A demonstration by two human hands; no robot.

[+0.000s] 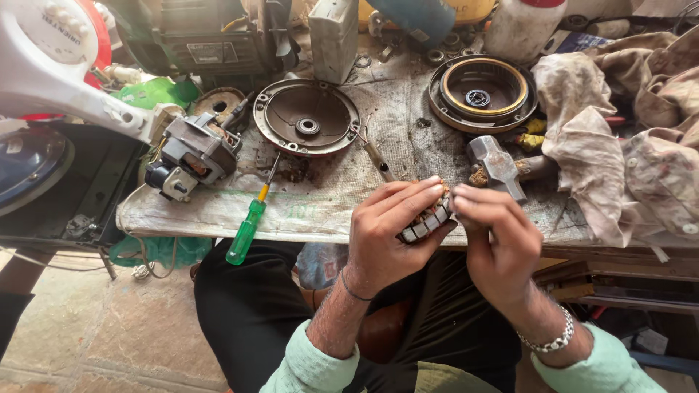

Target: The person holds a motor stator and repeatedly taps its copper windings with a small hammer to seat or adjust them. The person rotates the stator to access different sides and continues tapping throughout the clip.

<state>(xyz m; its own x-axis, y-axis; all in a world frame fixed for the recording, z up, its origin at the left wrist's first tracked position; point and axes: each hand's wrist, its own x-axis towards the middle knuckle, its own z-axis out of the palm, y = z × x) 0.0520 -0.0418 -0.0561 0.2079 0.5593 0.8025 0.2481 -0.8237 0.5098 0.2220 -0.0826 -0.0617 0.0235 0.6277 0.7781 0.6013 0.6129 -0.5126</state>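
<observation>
While clasped between both hands — left hand (386, 233), right hand (495, 236) — a motor winding (427, 218).

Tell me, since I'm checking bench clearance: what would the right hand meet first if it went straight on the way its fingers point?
The right hand points up-left; its fingers already touch the wound motor core held by the left hand, so that comes first.

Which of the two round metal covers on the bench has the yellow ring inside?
The right cover, by the rags, has a yellow ring inside its rim. The left cover, above the green screwdriver, is plain brown inside.
</observation>
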